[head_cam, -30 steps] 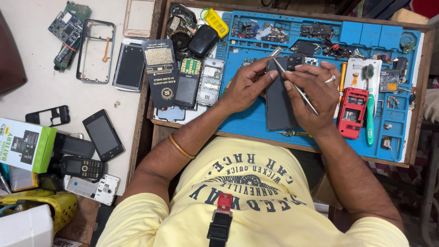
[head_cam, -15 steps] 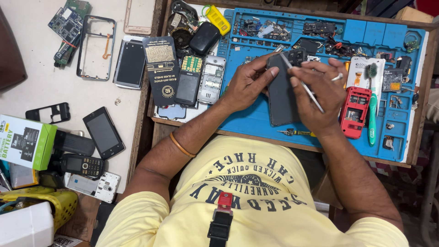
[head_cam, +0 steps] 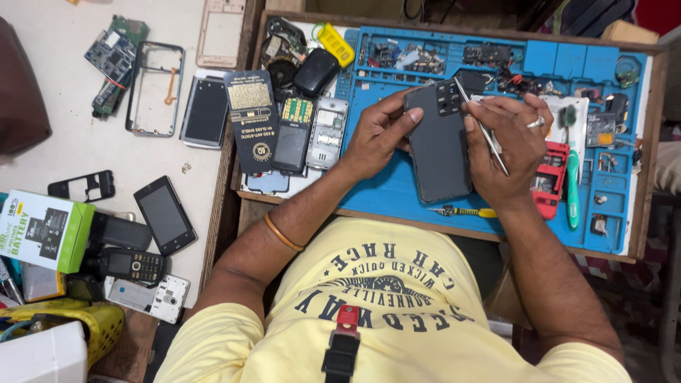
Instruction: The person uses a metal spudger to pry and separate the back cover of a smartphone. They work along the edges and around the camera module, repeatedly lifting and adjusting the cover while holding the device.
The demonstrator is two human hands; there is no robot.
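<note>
Smartphone [head_cam: 438, 145], back up, gripped by left hand [head_cam: 379, 135] over blue mat [head_cam: 386, 195]; right hand [head_cam: 507, 145] pinches metal tweezers [head_cam: 482, 129] at phone's top edge.

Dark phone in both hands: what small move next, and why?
Probably ease the thin metal tool along the seam near the camera corner. The left hand steadies the dark phone back-up, and the right hand holds the tool tip at that top edge.
</note>
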